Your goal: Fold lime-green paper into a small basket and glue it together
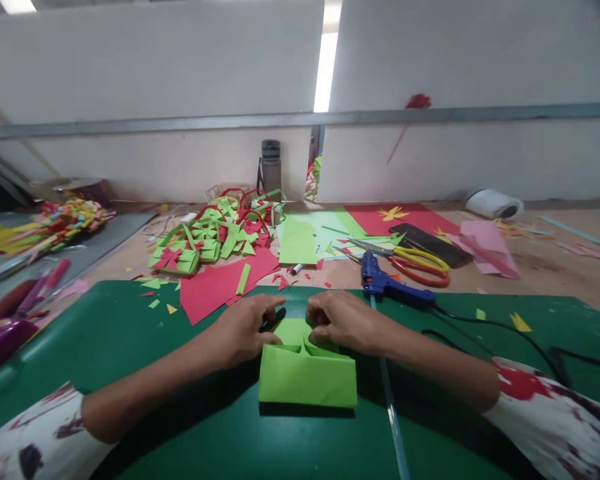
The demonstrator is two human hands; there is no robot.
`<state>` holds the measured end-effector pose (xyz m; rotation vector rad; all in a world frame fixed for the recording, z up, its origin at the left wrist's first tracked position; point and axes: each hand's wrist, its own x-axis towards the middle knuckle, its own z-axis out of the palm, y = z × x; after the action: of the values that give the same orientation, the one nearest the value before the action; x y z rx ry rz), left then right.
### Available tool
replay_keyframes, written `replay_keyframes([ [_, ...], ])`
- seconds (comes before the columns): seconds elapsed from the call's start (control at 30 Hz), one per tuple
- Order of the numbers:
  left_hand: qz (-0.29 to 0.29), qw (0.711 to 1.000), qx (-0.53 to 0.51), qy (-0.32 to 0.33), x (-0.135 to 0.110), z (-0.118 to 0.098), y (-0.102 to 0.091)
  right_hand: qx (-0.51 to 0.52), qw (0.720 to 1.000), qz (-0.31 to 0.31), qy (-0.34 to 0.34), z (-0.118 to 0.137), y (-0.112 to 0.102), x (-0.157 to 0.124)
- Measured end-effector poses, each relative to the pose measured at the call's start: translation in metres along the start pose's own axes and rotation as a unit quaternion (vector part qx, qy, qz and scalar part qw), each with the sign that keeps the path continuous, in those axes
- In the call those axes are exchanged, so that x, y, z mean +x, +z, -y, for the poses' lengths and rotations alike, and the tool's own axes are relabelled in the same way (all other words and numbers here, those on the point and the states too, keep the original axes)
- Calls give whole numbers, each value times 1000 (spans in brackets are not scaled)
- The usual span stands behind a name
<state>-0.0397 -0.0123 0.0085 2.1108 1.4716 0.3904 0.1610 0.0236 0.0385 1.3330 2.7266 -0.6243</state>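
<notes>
A folded piece of light green paper (pixel 307 379) sits on the green mat in front of me, its near panel raised and its folds parted at the middle. My left hand (pixel 247 327) is at its left side, index finger and thumb apart, the thumb touching the folded edge. At the right side my right hand (pixel 343 323) has its fingers curled in, with thumb and fingers closed on the paper's right fold. The hands partly cover the paper's far part.
A blue glue gun (pixel 393 287) with a black cord lies right of my hands, near scissors (pixel 420 267) and a dark phone (pixel 430 245). Small green paper bags (pixel 207 240), red paper (pixel 220 287) and scraps lie beyond the green mat (pixel 180 427). A bottle (pixel 271 167) stands at the back.
</notes>
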Motion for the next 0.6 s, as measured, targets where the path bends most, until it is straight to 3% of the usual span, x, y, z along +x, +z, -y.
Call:
replay_keyframes([
  [0.1,31,999,-19,-31,3,-5,-3,-23,1000,-15,-14,4,-1,-7],
  [0.6,42,995,-90,-7,16,-9,3,0,1000,-21,-21,-1,1,-12],
])
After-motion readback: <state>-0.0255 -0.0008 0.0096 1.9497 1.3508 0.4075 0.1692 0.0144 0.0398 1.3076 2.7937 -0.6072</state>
